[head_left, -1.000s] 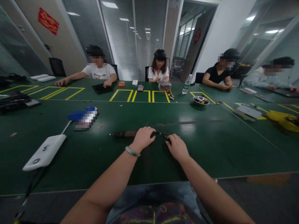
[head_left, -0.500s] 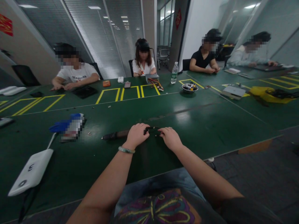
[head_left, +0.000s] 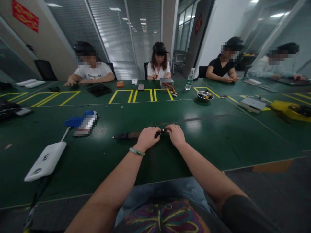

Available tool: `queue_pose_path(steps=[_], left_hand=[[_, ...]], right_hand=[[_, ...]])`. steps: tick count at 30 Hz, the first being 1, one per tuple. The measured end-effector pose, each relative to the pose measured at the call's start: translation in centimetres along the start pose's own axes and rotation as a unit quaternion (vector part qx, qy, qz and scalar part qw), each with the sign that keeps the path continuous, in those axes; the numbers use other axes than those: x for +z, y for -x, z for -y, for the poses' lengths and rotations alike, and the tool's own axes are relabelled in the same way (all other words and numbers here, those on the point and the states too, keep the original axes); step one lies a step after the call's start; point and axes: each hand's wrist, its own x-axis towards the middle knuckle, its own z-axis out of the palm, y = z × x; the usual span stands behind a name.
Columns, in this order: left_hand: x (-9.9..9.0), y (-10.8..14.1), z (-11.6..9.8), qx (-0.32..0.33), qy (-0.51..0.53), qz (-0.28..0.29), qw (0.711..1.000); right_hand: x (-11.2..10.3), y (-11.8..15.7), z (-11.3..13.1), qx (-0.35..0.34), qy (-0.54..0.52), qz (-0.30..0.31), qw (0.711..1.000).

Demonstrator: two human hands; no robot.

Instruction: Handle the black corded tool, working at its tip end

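Observation:
A long dark electric screwdriver (head_left: pixel 133 135) with a brown grip lies across the green table (head_left: pixel 116 168), its pointed metal tip to the left. My left hand (head_left: pixel 148 137) is closed around its right part, with a jade-like bangle on the wrist. Past the left fingertips, a small black part (head_left: pixel 159 133) with a shiny spot shows at the tool's right end. My right hand (head_left: pixel 176 134) is closed in a pinch at that end, close to the left fingers. What exactly its fingertips grip is mostly hidden.
To the left are a white power bank (head_left: pixel 46 161) with a cable, a phone (head_left: pixel 85 125) and a blue cloth-like item (head_left: pixel 74 121). Farther off stand a metal bowl (head_left: pixel 204 100) of small parts and a water bottle (head_left: pixel 190 81). Several people sit across the table.
My right fingertips have closed up to the tool's right end and nearer my left hand. Both hands and the tool appear slightly farther right as the camera view shifts.

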Motion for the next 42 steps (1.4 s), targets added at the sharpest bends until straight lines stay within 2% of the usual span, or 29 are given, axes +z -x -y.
queue_pose_path(steps=[5,11,17,22,25,31,34,36,40,42], left_hand=[[-0.2,0.1,0.0,0.01,0.024,-0.002,1.0],[-0.5,0.1,0.1,0.008,0.052,0.003,0.999],[-0.3,0.0,0.3,0.014,0.062,-0.002,0.998],[-0.1,-0.1,0.5,0.012,0.065,-0.004,0.998],[-0.2,-0.1,0.5,0.009,0.066,0.0,0.998],[-0.4,-0.1,0.4,0.001,0.073,0.009,0.997],[-0.5,-0.1,0.3,-0.004,0.075,0.014,0.997],[-0.5,-0.1,0.3,-0.004,0.078,0.018,0.997],[-0.6,-0.1,0.3,-0.004,0.078,0.017,0.997],[-0.6,-0.1,0.3,-0.003,0.076,0.014,0.997]], right_hand=[[-0.2,1.6,-1.2,-0.005,0.036,0.057,0.998],[-0.6,2.1,-1.0,0.009,0.092,0.077,0.993],[-0.9,2.3,-1.1,-0.024,0.078,0.132,0.988],[-1.4,2.8,-0.6,-0.025,0.134,0.106,0.985],[-2.0,2.9,-0.5,-0.016,0.142,0.118,0.983],[-3.5,2.8,-2.0,-0.044,0.028,0.221,0.974],[-4.0,2.7,-2.8,-0.061,-0.046,0.249,0.966],[-4.0,2.7,-3.1,-0.043,-0.085,0.255,0.962],[-3.9,2.6,-3.1,0.046,-0.141,0.248,0.957],[-3.9,2.6,-3.0,0.067,-0.16,0.245,0.954]])
